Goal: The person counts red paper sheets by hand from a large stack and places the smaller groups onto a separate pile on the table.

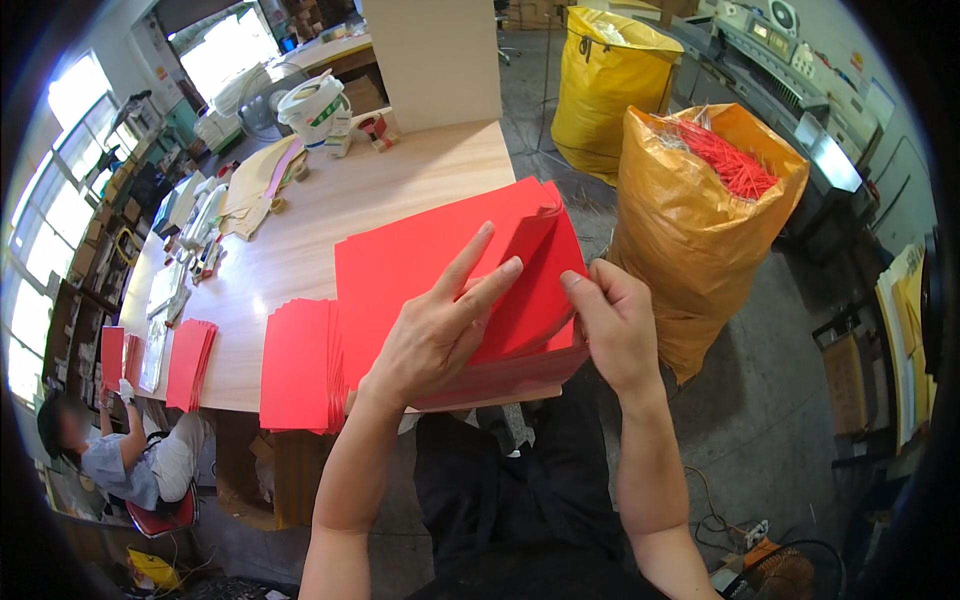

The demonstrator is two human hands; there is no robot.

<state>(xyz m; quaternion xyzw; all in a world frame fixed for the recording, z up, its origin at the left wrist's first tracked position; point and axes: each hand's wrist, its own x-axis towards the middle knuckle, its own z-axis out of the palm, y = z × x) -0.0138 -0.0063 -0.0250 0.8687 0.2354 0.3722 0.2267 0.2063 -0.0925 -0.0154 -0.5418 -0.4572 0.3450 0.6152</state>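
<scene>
A tall stack of red paper (400, 270) stands at the front edge of the table, before my body. Over its top lies my left hand (440, 325), index and middle fingers stretched out and apart, its other fingers partly hidden beneath. Some top sheets bend up into a curled fold (530, 235) at the right side of the stack. My right hand (617, 322) is closed at the stack's right edge, thumb on top and fingers curled, pinching the red sheets' edge. Left of the stack, a lower fanned pile of red paper (300, 365) touches or nearly touches it.
Another red pile (190, 365) lies further left on the wooden table (440, 170). A seated person (150, 465) handles red paper at the far left. A white bucket (315, 110) stands at the back. Right of the table stand an orange sack (690, 250) of red scraps and a yellow sack (610, 100).
</scene>
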